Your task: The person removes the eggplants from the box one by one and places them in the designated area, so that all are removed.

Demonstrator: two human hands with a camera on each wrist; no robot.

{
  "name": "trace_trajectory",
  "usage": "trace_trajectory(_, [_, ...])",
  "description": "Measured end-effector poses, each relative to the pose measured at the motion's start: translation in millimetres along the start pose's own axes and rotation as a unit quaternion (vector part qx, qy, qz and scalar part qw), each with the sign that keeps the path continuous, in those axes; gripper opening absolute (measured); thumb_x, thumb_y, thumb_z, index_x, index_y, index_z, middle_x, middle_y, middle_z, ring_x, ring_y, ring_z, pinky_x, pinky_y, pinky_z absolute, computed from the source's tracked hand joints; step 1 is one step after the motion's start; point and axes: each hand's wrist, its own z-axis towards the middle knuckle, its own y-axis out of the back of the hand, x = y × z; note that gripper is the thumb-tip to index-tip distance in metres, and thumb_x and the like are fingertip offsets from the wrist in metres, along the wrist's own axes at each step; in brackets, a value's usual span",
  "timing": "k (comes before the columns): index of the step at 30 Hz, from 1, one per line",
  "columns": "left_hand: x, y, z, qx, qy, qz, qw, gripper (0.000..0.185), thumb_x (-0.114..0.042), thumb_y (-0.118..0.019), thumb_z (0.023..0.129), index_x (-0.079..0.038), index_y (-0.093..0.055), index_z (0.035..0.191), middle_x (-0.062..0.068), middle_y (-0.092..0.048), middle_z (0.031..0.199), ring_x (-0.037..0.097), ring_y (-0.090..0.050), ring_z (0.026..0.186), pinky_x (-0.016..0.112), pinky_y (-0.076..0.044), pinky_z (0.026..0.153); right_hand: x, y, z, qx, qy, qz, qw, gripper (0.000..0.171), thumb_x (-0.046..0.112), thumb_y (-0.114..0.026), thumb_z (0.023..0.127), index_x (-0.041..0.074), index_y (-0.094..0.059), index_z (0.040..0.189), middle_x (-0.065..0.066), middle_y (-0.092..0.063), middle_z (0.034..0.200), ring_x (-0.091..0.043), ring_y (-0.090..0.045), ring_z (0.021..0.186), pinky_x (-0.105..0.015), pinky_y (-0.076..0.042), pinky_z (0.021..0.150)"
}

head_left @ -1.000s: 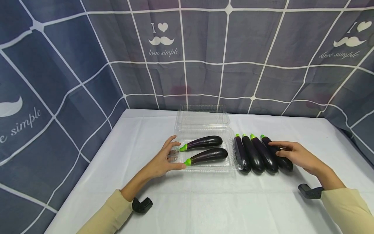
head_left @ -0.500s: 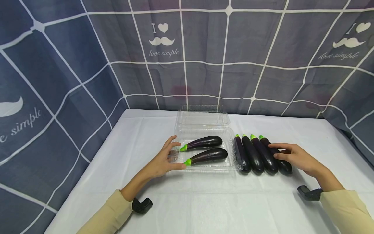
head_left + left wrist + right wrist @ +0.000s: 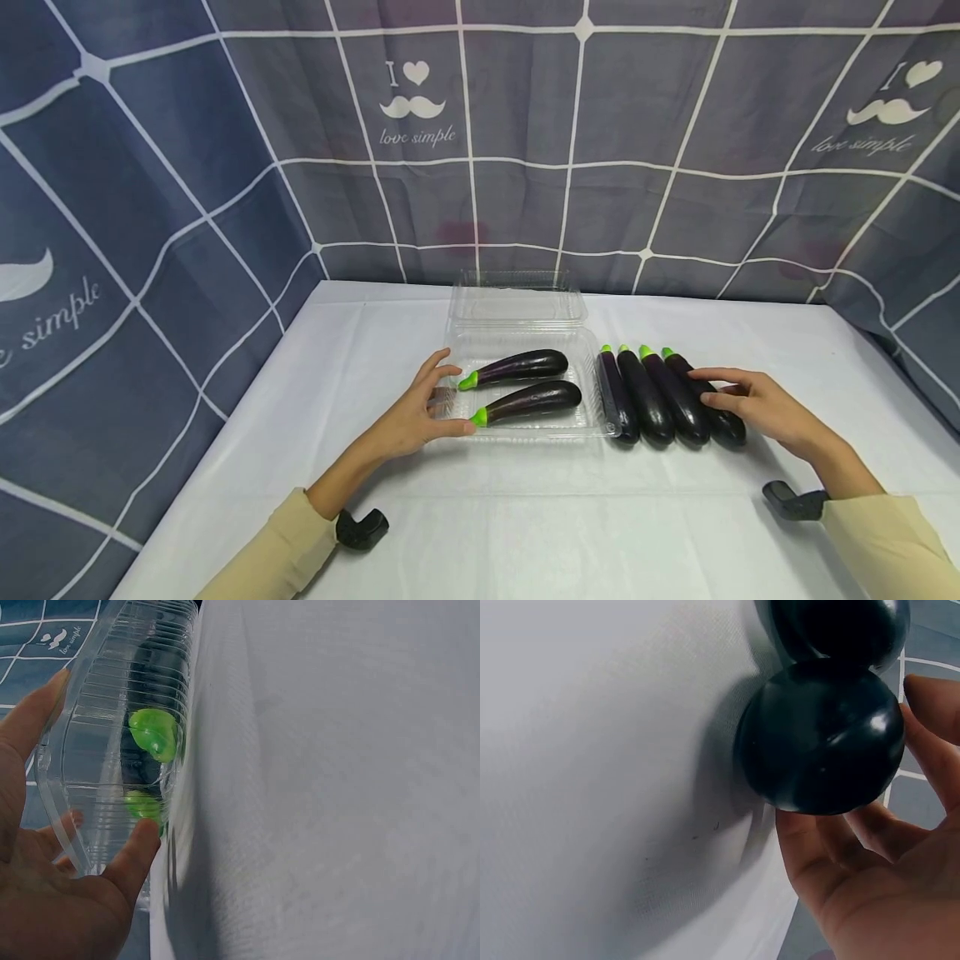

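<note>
A clear plastic clamshell container (image 3: 592,421) lies on the table in the head view, lid raised at the back. Inside it are two dark eggplants, a rear eggplant (image 3: 525,365) and a front eggplant (image 3: 534,398), green stems to the left. My left hand (image 3: 417,412) touches the container's left end with spread fingers, thumb by the front corner. To the right of the container, several eggplants (image 3: 648,396) lie side by side. My right hand (image 3: 776,407) holds the rightmost eggplant (image 3: 821,739), fingers along its outer side and thumb above; it still lies on the table.
A white cloth (image 3: 555,533) covers the table. Dark grid-patterned curtains (image 3: 517,92) hang behind and at both sides. The container lid (image 3: 517,304) stands close to the back curtain.
My right fingers and thumb have shifted slightly on the rightmost eggplant, which has moved a little to the left. My left hand stays at the container.
</note>
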Motion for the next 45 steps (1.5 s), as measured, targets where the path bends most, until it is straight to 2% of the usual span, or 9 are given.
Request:
trace_trajectory(5, [0.4, 0.0, -0.9, -0.002, 0.001, -0.001, 1.0000, 0.081, -0.024, -0.082, 0.083, -0.005, -0.036, 0.147, -0.004, 0.000, 0.164, 0.040, -0.021, 0.143, 0.060, -0.030, 0.108, 2, 0, -1, -0.011, -0.007, -0.008, 1.000, 0.050, 0.029, -0.061, 0.099, 0.003, -0.052, 0.141, -0.024, -0.050, 0.141, -0.002, -0.053, 0.103, -0.029, -0.045, 0.083])
trace_trajectory(12, [-0.3, 0.1, -1.2, -0.002, 0.003, -0.004, 1.0000, 0.082, -0.025, -0.082, 0.083, -0.004, -0.035, 0.147, -0.003, 0.000, 0.164, 0.041, -0.021, 0.142, 0.059, -0.030, 0.108, 2, -1, -6, -0.029, 0.010, 0.008, 0.999, 0.048, 0.027, -0.060, 0.100, 0.001, -0.053, 0.140, -0.022, -0.056, 0.134, 0.009, -0.051, 0.102, -0.015, -0.041, 0.081])
trace_trajectory(17, [-0.7, 0.5, -1.4, -0.002, 0.005, -0.005, 1.0000, 0.082, -0.023, -0.082, 0.083, -0.004, -0.035, 0.147, -0.003, 0.001, 0.164, 0.041, -0.022, 0.142, 0.059, -0.030, 0.109, 5, 0, -9, -0.032, 0.014, 0.013, 0.999, 0.048, 0.027, -0.058, 0.101, 0.000, -0.051, 0.141, -0.023, -0.056, 0.134, 0.009, -0.052, 0.101, -0.015, -0.042, 0.079])
trace_trajectory(19, [-1.4, 0.9, -1.7, -0.002, 0.005, -0.003, 1.0000, 0.082, -0.024, -0.082, 0.083, -0.004, -0.035, 0.147, -0.003, 0.001, 0.164, 0.041, -0.022, 0.142, 0.059, -0.030, 0.109, 7, 0, -10, -0.037, 0.015, 0.012, 0.999, 0.048, 0.026, -0.057, 0.102, 0.000, -0.051, 0.141, -0.023, -0.057, 0.132, 0.008, -0.053, 0.100, -0.018, -0.043, 0.080])
trace_trajectory(24, [-1.4, 1.4, -2.2, -0.001, 0.003, 0.001, 1.0000, 0.083, -0.027, -0.082, 0.083, -0.004, -0.035, 0.147, -0.002, 0.000, 0.164, 0.041, -0.022, 0.142, 0.060, -0.031, 0.108, 13, 0, -10, -0.068, 0.032, 0.009, 0.997, 0.044, 0.024, -0.057, 0.102, -0.002, -0.053, 0.137, -0.023, -0.057, 0.129, 0.008, -0.052, 0.099, -0.039, -0.043, 0.087])
trace_trajectory(26, [-1.0, 1.4, -2.2, -0.001, 0.002, 0.002, 1.0000, 0.082, -0.028, -0.082, 0.083, -0.004, -0.035, 0.147, -0.001, 0.000, 0.164, 0.041, -0.022, 0.142, 0.061, -0.031, 0.107, 16, -1, -10, -0.085, 0.043, 0.011, 0.995, 0.043, 0.023, -0.060, 0.100, -0.002, -0.056, 0.134, -0.014, -0.059, 0.128, 0.005, -0.050, 0.102, -0.037, -0.042, 0.088])
trace_trajectory(31, [-1.3, 1.4, -1.5, 0.000, 0.002, 0.004, 1.0000, 0.081, -0.027, -0.082, 0.083, -0.004, -0.036, 0.146, -0.001, 0.000, 0.164, 0.041, -0.022, 0.142, 0.061, -0.031, 0.107, 26, -2, -11, -0.106, 0.063, 0.030, 0.992, 0.041, 0.022, -0.067, 0.096, 0.002, -0.059, 0.131, 0.020, -0.055, 0.119, 0.002, -0.049, 0.110, -0.011, -0.039, 0.080])
trace_trajectory(33, [-2.0, 1.6, -1.4, -0.001, 0.003, 0.005, 1.0000, 0.083, -0.027, -0.082, 0.083, -0.004, -0.036, 0.147, -0.001, 0.000, 0.164, 0.041, -0.022, 0.141, 0.061, -0.032, 0.107, 31, -2, -11, -0.106, 0.070, 0.040, 0.991, 0.040, 0.021, -0.067, 0.096, 0.003, -0.060, 0.131, 0.024, -0.055, 0.116, 0.004, -0.051, 0.108, -0.009, -0.040, 0.080])
trace_trajectory(45, [-3.3, 0.8, -1.9, 0.001, 0.003, 0.009, 1.0000, 0.082, -0.025, -0.082, 0.083, -0.004, -0.035, 0.146, 0.002, 0.001, 0.164, 0.038, -0.020, 0.143, 0.062, -0.032, 0.106, 70, -18, -10, -0.067, 0.136, 0.083, 0.985, 0.035, 0.011, -0.066, 0.096, 0.001, -0.060, 0.129, 0.009, -0.064, 0.118, -0.005, -0.063, 0.102, -0.016, -0.050, 0.082])
